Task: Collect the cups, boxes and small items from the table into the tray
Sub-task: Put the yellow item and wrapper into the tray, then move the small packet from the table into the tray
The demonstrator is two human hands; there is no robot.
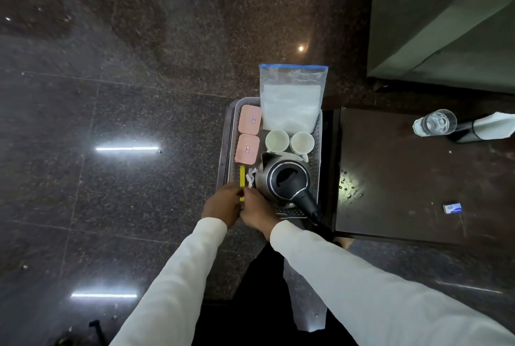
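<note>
A grey perforated tray [317, 150] sits left of a dark table [390, 173]. In it lie two pink boxes [250, 120] [247, 149], two white cups [277, 140] [302, 142], a zip bag of white powder [291, 100], a steel kettle with a black lid [284, 178], crumpled white wrappers [250, 177] and a thin yellow item [242, 178]. My left hand [221, 205] and my right hand [255, 212] meet at the tray's near left corner, fingers pinched around the yellow item's near end. On the table remain a small blue-and-white box [452, 208] and a clear glass [439, 122].
A black holder with white paper [485, 128] stands beside the glass at the table's far right. Water drops [348, 186] lie near the table's left edge. A grey-green sofa or cabinet [446, 19] rises behind. Polished dark stone floor [125, 122] lies to the left.
</note>
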